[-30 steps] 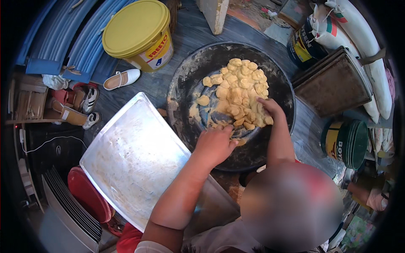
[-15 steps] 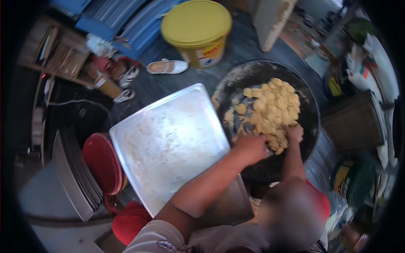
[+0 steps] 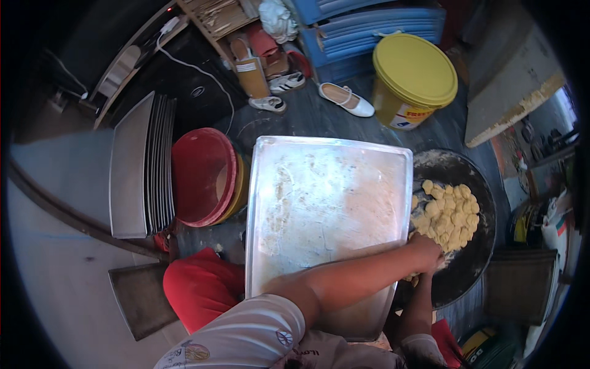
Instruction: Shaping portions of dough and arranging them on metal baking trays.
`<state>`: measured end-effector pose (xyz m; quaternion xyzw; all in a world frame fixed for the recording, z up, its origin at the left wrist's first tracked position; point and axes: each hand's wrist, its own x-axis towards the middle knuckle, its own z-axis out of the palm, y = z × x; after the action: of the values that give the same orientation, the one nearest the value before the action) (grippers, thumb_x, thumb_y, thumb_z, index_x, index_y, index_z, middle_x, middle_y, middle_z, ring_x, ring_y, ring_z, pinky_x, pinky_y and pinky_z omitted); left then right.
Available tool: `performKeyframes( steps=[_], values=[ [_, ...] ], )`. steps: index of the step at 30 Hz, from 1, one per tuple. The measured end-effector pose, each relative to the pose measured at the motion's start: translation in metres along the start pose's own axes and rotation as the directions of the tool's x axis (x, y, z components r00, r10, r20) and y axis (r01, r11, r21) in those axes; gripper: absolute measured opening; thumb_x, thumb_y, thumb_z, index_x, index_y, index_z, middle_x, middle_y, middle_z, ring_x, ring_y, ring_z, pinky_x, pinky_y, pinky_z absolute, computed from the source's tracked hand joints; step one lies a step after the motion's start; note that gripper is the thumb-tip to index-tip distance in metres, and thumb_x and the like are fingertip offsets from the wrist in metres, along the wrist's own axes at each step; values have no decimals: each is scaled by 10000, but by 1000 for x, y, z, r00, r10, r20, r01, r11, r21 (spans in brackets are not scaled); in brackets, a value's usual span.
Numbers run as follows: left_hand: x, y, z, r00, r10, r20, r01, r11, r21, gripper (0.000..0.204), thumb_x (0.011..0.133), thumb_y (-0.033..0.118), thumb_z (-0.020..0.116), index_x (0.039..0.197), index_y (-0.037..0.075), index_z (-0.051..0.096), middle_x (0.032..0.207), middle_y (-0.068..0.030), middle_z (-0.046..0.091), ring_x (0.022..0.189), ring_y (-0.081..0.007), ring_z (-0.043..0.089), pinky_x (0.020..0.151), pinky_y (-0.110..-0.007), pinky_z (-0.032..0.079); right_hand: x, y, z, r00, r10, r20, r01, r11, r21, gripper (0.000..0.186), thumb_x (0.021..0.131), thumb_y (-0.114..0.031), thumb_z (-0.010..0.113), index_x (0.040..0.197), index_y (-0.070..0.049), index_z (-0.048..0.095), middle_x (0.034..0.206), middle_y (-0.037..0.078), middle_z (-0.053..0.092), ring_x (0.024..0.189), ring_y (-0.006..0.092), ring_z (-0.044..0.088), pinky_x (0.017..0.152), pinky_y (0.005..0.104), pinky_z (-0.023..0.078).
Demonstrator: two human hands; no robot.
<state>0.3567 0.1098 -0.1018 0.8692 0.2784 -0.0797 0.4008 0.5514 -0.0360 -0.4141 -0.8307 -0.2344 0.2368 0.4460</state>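
A round black basin (image 3: 472, 270) stands at my right, holding a heap of small yellow dough pieces (image 3: 452, 212). My left hand (image 3: 424, 252) reaches across into the basin at the heap's near edge, fingers curled round dough there. Close against it, my right hand (image 3: 425, 274) comes up from below; its fingers are mostly hidden behind the left one. A few bits of dough show beside the two hands. Under my left forearm lies a large shiny metal baking tray (image 3: 326, 203), its surface bare and smeared, its right edge overlapping the basin.
On the left, a red tub (image 3: 203, 178) stands by a stack of upright metal trays (image 3: 141, 172). A yellow lidded bucket (image 3: 415, 74) and a white shoe (image 3: 347, 99) are beyond the tray. More dark trays (image 3: 519, 286) lean at the right.
The view has swung right, so the basin and tray sit differently in it. My hands, apart before, are now close together at the heap's near edge.
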Motion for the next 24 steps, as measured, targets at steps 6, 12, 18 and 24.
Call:
performKeyframes(
  steps=[6,12,18,24],
  values=[
    [9,3,11,997,-74,-32,75,997,25,232,753,210,619,957,125,689,983,-75,685,953,-251,640,798,-423,441,-25,-42,23,903,327,281,-420,813,404,712,734,-258,751,1302,8,415,1324,213,423,1122,297,510,922,429,443],
    [9,3,11,998,-46,-51,47,998,31,242,736,190,632,961,119,683,978,-67,685,934,-245,648,772,-428,451,-32,-52,23,893,345,289,-433,831,350,692,737,-234,743,1296,14,419,1311,206,435,1110,288,516,915,420,446],
    [6,4,6,998,-30,-47,32,999,41,234,734,187,632,952,116,683,983,-69,684,933,-241,652,762,-417,461,-39,-51,25,893,352,279,-433,840,328,673,739,-209,736,1289,20,422,1299,199,448,1098,279,522,908,411,450],
    [6,4,2,999,-37,12,36,998,45,264,740,192,625,988,112,668,1004,-73,678,957,-242,647,787,-419,462,-38,-54,22,896,349,275,-427,847,318,654,742,-185,728,1283,26,426,1287,192,461,1087,270,528,901,403,454]
  ],
)
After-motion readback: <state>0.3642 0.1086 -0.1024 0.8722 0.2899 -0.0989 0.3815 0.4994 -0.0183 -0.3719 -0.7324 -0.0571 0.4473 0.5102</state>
